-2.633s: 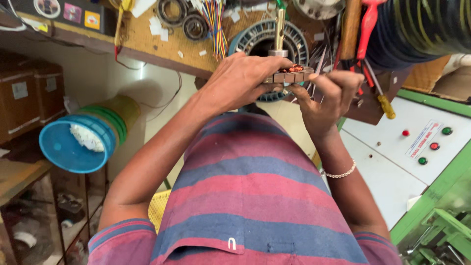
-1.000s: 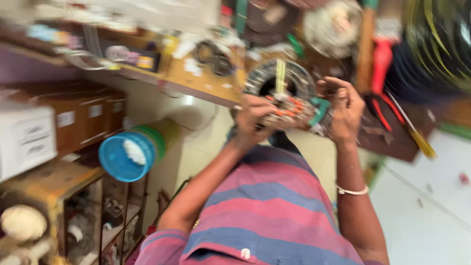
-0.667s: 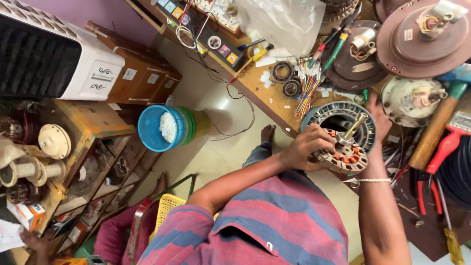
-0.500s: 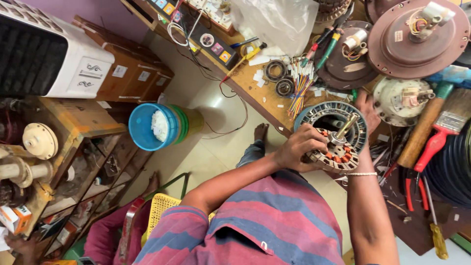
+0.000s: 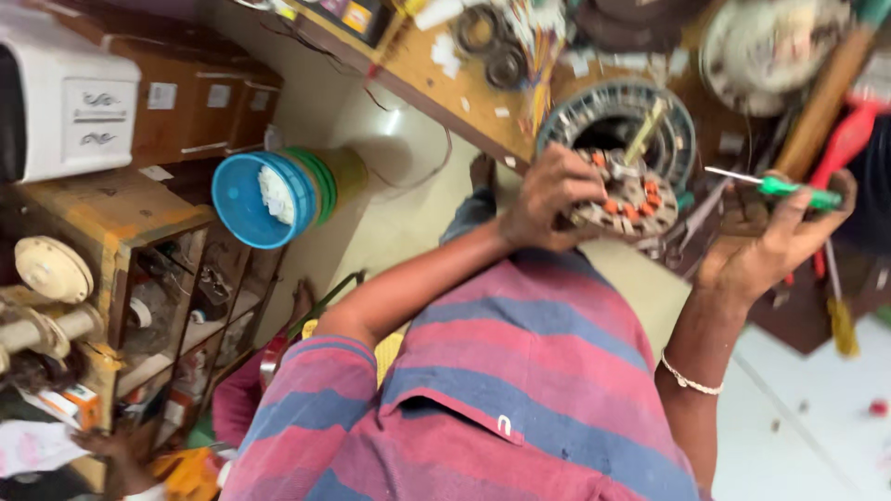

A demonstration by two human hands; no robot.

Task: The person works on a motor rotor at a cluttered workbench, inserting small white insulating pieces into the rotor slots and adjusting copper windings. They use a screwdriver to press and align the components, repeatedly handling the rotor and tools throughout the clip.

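— What is held by the left hand (image 5: 549,197)?

— A round motor stator (image 5: 627,193) with orange-tipped copper coils is gripped at its near edge, fingers curled tightly around it. It is kept just above the edge of the wooden workbench (image 5: 436,88), in front of a larger ringed winding (image 5: 620,116) lying on the bench.

— And the right hand (image 5: 766,246)?

— It is raised beside the stator, palm up, and a green-handled screwdriver (image 5: 778,186) is pinched between thumb and fingertips — its thin metal shaft is pointed back toward the stator.

— What else is seen nearby?

— A blue bucket (image 5: 251,199) nested in green ones is seen by the floor at the left, bearings (image 5: 492,46) and coloured wires are scattered on the bench, and a red-handled tool (image 5: 845,144) is laid at the right.
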